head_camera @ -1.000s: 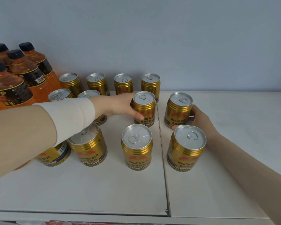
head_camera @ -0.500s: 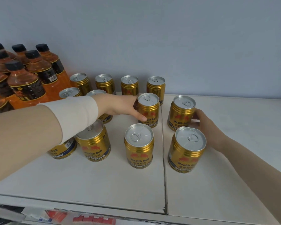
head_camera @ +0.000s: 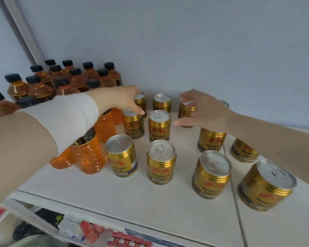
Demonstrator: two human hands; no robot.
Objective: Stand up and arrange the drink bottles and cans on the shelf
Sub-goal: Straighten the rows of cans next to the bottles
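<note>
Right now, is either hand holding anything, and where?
The right hand grips a back-row can around its upper side; the left hand touches another can, grip unclear.

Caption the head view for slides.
Left hand and right hand reach among gold Wealth Bull cans beside orange bottles on shelf.

A single wide-angle view from the person's head looks forward and down onto the shelf point(head_camera: 132, 202), close enough that the nearest cans point(head_camera: 211, 173) loom large at lower right. The frame is tilted, and the shelf's front edge slants across the lower left. The wall point(head_camera: 203, 50) fills the upper half. The left hand point(head_camera: 119, 100) and right hand point(head_camera: 207, 111) reach in from the sides.
</note>
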